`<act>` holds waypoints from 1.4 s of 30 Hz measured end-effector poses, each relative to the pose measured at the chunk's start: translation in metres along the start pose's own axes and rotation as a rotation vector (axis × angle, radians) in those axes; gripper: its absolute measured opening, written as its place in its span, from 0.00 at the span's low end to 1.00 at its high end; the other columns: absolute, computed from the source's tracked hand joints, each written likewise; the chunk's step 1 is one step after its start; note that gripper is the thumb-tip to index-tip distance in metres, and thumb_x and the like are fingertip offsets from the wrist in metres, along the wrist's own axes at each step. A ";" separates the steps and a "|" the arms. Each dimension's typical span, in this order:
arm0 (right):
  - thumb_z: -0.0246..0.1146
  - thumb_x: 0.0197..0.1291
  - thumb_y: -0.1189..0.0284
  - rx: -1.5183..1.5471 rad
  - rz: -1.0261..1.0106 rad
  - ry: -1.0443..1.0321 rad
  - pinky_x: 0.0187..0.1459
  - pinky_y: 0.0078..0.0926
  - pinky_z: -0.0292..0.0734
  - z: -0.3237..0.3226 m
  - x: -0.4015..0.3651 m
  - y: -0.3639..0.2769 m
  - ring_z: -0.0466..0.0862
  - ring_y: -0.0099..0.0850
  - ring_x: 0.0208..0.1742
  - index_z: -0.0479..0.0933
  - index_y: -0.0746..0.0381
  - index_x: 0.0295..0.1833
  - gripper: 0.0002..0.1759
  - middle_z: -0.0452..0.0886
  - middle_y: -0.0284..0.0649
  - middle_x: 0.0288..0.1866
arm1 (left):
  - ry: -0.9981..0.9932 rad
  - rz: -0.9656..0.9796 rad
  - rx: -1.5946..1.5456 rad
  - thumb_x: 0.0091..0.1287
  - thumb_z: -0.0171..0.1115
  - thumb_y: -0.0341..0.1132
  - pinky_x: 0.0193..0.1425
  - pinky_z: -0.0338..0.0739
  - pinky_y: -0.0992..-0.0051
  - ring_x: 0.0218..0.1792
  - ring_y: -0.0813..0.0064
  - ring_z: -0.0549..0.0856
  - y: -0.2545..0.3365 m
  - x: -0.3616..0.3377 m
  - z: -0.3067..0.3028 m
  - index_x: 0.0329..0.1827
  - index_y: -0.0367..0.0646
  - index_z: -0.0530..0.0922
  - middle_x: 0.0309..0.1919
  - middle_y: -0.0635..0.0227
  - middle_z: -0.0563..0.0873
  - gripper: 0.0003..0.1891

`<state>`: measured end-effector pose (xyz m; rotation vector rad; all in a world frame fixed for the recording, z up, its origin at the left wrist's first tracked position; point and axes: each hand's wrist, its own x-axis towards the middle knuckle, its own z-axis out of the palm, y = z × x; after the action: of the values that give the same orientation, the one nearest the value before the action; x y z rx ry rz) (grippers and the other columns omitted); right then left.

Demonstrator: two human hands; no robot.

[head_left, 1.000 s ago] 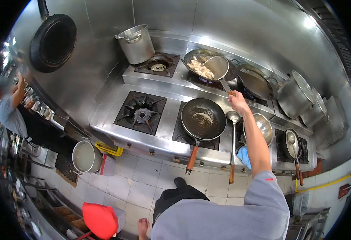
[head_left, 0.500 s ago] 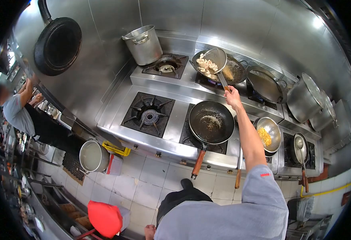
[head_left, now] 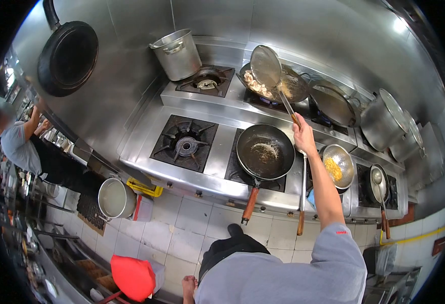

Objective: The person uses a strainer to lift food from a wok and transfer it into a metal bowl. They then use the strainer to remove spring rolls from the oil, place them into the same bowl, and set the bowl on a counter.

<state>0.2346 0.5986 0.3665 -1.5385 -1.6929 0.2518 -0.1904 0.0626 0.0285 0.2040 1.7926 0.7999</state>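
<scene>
Our right hand [head_left: 304, 136] clamps its fingers round the strainer [head_left: 266, 66] at its wooden grip, the surest hold; its tilted bowl, over the wok [head_left: 298, 90] near the stove's [head_left: 207, 106] back edge, looks stiff, light, perhaps hot. Our left hand's [head_left: 189, 287] fingers curl together.

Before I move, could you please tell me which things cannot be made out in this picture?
In the head view:
Ladle: its bowl is hidden behind the right hand.
Food in the wok: partly covered by the strainer.
Blue cloth: partly hidden by the right forearm.
Left hand: its curled fingers hide whether it holds anything.
Tall pot: its wall hides any contents.
</scene>
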 end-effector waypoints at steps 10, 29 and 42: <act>0.53 0.54 0.75 -0.185 -0.162 0.021 0.40 0.38 0.70 -0.015 0.005 0.014 0.77 0.51 0.38 0.67 0.59 0.56 0.21 0.77 0.53 0.36 | 0.024 -0.028 0.108 0.60 0.50 0.29 0.18 0.73 0.78 0.19 0.78 0.77 0.007 0.013 -0.017 0.36 0.36 0.72 0.20 0.66 0.77 0.05; 0.55 0.53 0.75 -0.029 -0.152 0.011 0.32 0.31 0.69 -0.016 0.023 0.008 0.74 0.41 0.24 0.68 0.61 0.56 0.21 0.74 0.52 0.26 | -0.012 0.087 0.078 0.59 0.50 0.30 0.16 0.73 0.77 0.18 0.78 0.77 -0.012 -0.010 -0.010 0.33 0.37 0.72 0.19 0.66 0.78 0.06; 0.52 0.54 0.77 -0.103 -0.019 0.061 0.47 0.38 0.69 -0.011 0.037 0.016 0.75 0.50 0.47 0.66 0.67 0.55 0.20 0.75 0.56 0.43 | 0.028 -0.037 0.008 0.60 0.50 0.29 0.17 0.74 0.76 0.19 0.76 0.78 -0.017 0.008 -0.008 0.36 0.38 0.71 0.21 0.65 0.78 0.05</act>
<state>0.2570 0.6317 0.3789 -1.5883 -1.6941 0.1086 -0.1967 0.0499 0.0129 0.1660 1.8208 0.7727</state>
